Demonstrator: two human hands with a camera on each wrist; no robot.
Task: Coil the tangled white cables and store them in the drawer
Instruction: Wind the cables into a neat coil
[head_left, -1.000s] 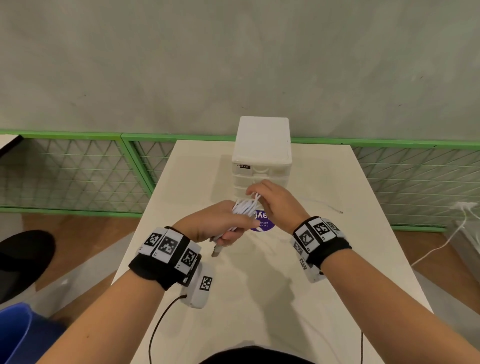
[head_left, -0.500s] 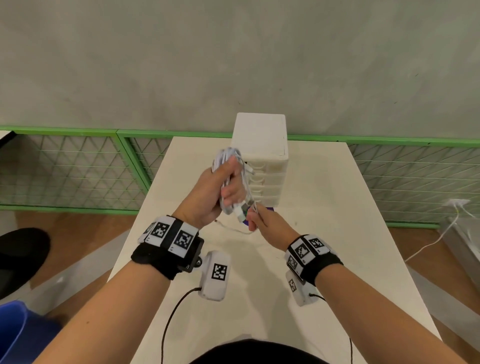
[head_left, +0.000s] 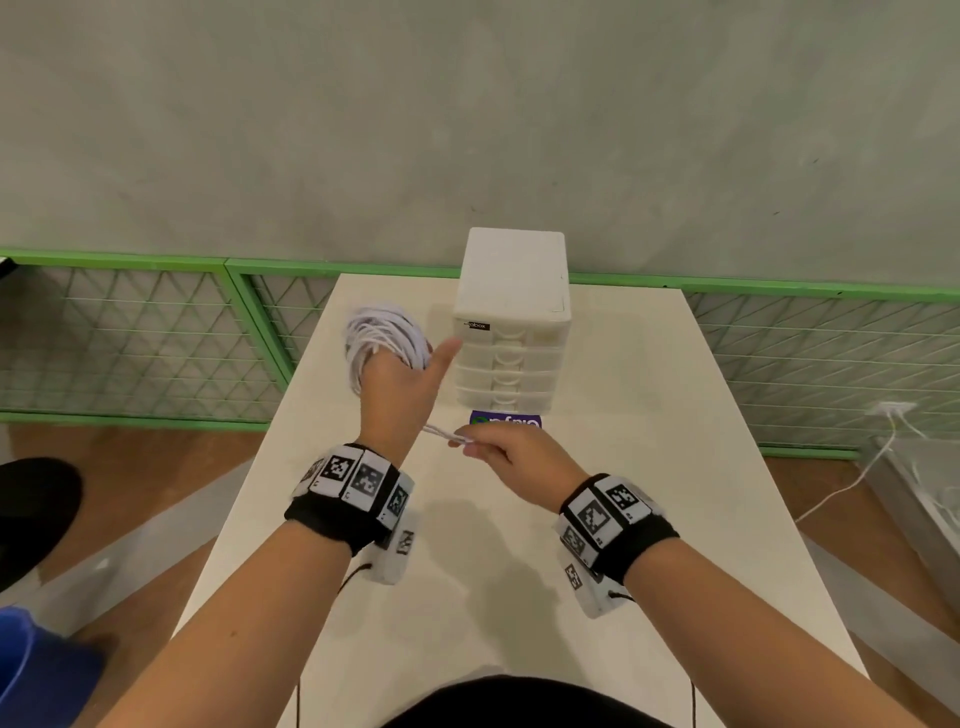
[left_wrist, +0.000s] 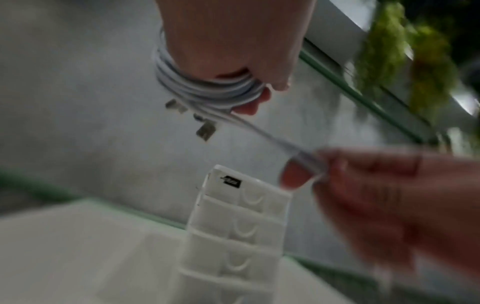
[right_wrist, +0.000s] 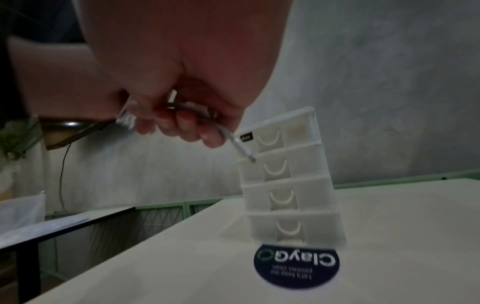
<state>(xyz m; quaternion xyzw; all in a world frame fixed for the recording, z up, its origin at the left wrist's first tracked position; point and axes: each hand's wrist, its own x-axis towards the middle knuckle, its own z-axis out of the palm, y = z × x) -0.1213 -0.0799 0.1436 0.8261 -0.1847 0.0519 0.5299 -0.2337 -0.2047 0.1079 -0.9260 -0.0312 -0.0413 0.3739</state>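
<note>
Nearest the camera, above the bare front of the white table, the right hand is held low with its fingers curled, and the loose ends of the white cables are pinched between its thumb and fingertips; from the right wrist view a short stub of cable is seen poking out past the fingers toward the drawer fronts. From that pinch the strands are drawn taut, up and to the left, to the left hand, which is raised higher and slightly farther off. The coiled bulk of the cables is wrapped around the left hand's fingers and gripped there, with the thumb stuck out to the right; in the left wrist view two metal plugs are seen dangling just below the coil. Just beyond the right hand a round dark sticker is stuck to the tabletop, touching the foot of the white drawer unit. All four drawers are shut. Behind the table a green mesh fence and a grey wall are seen.
</note>
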